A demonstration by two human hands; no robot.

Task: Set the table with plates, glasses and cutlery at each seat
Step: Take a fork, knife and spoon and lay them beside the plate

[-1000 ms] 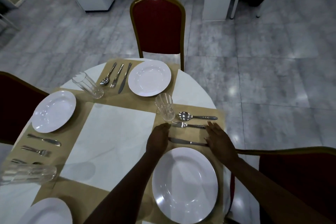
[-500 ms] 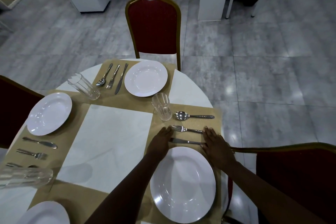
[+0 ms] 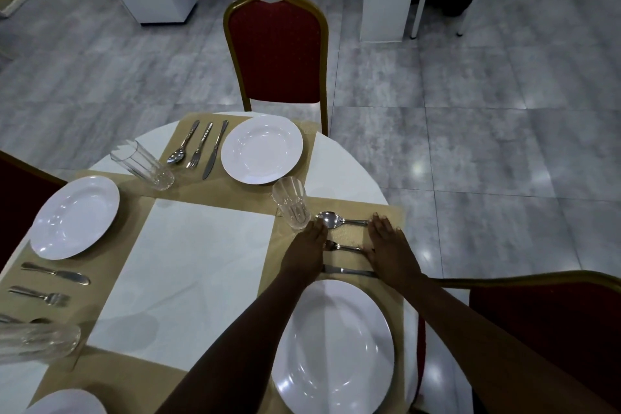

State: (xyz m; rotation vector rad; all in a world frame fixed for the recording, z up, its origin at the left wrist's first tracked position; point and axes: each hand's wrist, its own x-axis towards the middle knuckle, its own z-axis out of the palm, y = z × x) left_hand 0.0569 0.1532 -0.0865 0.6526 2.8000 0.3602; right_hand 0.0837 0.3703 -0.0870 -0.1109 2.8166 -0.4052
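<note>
**Squaring the cutlery at the right-edge seat**

We see spoon (image 3: 331,219), fork (image 3: 342,247) and knife (image 3: 347,270) lying crosswise between our hands — left hand (image 3: 307,250) at the heads, right hand (image 3: 389,250) at the handles. Both sets of fingers lie flat, gripping nothing, near the worktop's right edge.

Flat hands (image 3: 307,254) flanking cutlery (image 3: 342,247)
</note>
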